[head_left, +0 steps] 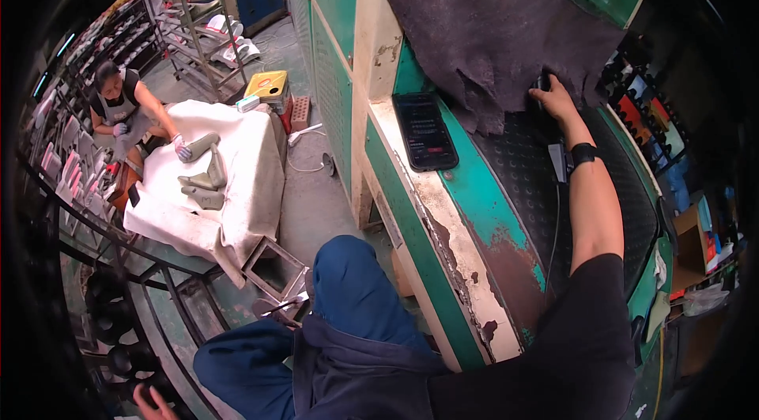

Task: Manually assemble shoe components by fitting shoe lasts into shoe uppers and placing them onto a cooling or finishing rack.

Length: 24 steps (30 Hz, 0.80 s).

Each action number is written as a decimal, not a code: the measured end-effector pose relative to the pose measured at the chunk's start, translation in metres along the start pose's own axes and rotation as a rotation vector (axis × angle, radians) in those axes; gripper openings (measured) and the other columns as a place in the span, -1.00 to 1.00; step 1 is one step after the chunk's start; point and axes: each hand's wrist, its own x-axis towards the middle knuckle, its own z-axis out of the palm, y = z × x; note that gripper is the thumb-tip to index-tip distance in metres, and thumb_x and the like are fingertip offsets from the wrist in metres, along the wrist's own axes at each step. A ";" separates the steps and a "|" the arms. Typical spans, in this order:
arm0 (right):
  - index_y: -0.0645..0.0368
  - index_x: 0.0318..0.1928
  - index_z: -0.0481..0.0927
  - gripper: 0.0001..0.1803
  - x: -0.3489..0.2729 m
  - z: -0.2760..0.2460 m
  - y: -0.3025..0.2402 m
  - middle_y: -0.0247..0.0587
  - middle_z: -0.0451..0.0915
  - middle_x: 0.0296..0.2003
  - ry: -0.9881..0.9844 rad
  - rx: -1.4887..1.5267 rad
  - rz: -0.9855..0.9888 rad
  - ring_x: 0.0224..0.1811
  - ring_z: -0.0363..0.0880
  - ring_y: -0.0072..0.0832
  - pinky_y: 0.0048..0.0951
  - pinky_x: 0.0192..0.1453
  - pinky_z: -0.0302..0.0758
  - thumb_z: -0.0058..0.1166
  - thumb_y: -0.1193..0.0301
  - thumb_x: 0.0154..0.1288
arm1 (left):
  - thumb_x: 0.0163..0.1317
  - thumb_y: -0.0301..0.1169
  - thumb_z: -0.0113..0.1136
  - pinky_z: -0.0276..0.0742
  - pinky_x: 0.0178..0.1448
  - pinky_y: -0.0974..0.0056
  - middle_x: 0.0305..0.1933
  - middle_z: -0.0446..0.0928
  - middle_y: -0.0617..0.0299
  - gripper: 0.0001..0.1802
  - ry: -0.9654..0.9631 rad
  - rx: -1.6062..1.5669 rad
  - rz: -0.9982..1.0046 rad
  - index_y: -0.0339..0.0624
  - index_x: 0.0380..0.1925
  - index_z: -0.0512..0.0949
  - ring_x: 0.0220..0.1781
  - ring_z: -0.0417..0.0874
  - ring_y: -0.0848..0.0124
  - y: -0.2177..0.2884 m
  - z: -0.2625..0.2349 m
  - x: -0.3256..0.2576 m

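My right hand [556, 98] reaches to the lower edge of a dark hanging flap [490, 24], which looks like leather or heavy cloth. Its fingers close round something black there, mostly hidden by the hand and the flap. Below it runs a black studded conveyor belt [514, 155], and a small pale grey piece [559, 163] lies beside my wrist. My left hand [154, 404] hangs low at the left rim, partly cut off, its fingers apart with nothing in them.
A phone [425, 131] lies on the machine's chipped green and cream side rail [451, 238]. To the left, a co-worker [126, 107] handles grey-green shoe-shaped pieces [207, 175] on a cloth-covered table [261, 143]. Racks stand behind; a cardboard box [692, 242] is at right.
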 end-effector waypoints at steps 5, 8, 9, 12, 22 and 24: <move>0.24 0.03 0.60 -0.35 0.048 0.008 0.014 -0.16 0.68 -0.14 -0.255 0.270 0.015 -0.08 0.62 -0.40 -0.37 0.07 0.49 0.42 0.12 -0.03 | 0.24 -0.51 0.16 0.49 0.07 0.26 -0.17 0.57 0.07 -0.68 -0.391 -0.161 0.191 -0.34 0.00 0.52 -0.13 0.60 0.31 0.030 0.087 0.003; 0.21 -0.05 0.66 -0.44 0.049 0.019 0.016 -0.29 0.68 -0.15 -0.301 0.405 0.033 -0.10 0.59 -0.46 -0.44 0.10 0.43 0.39 0.11 0.00 | 0.15 -0.33 0.25 0.51 0.13 0.13 -0.17 0.67 0.00 -0.69 -0.614 0.078 0.178 -0.24 -0.12 0.64 -0.05 0.67 0.09 0.053 0.121 -0.004; 0.22 -0.07 0.68 -0.44 0.043 0.022 0.006 -0.29 0.68 -0.16 -0.265 0.299 0.034 -0.11 0.57 -0.46 -0.44 0.12 0.40 0.36 0.06 0.01 | 0.15 -0.32 0.25 0.51 0.13 0.12 -0.20 0.68 0.01 -0.71 -0.533 0.068 0.101 -0.23 -0.16 0.66 -0.06 0.67 0.08 0.067 0.122 -0.007; 0.22 -0.21 0.72 -0.44 0.043 0.012 0.009 -0.27 0.70 -0.20 -0.233 0.168 0.028 -0.09 0.58 -0.46 -0.42 0.11 0.39 0.36 -0.03 -0.02 | 0.13 -0.31 0.25 0.51 0.10 0.09 -0.23 0.68 0.01 -0.73 -0.464 0.057 0.145 -0.22 -0.22 0.68 -0.09 0.67 0.06 0.093 0.129 -0.008; 0.27 -0.16 0.66 -0.42 -0.117 -0.039 -0.034 -0.23 0.69 -0.32 -0.332 0.140 -0.046 -0.24 0.60 -0.48 -0.40 -0.05 0.47 0.34 0.00 -0.01 | 0.16 -0.39 0.22 0.49 0.06 0.09 -0.23 0.67 0.03 -0.81 -0.312 -0.141 0.148 -0.24 -0.26 0.67 -0.12 0.66 0.05 0.063 0.125 -0.019; 0.27 -0.08 0.65 -0.40 -0.167 -0.057 -0.046 -0.20 0.70 -0.26 -0.311 0.105 -0.059 -0.18 0.62 -0.44 -0.40 0.01 0.47 0.36 0.04 0.00 | 0.15 -0.40 0.24 0.48 0.07 0.08 -0.24 0.66 0.03 -0.82 -0.290 -0.139 0.214 -0.24 -0.28 0.66 -0.14 0.65 0.04 0.060 0.121 -0.025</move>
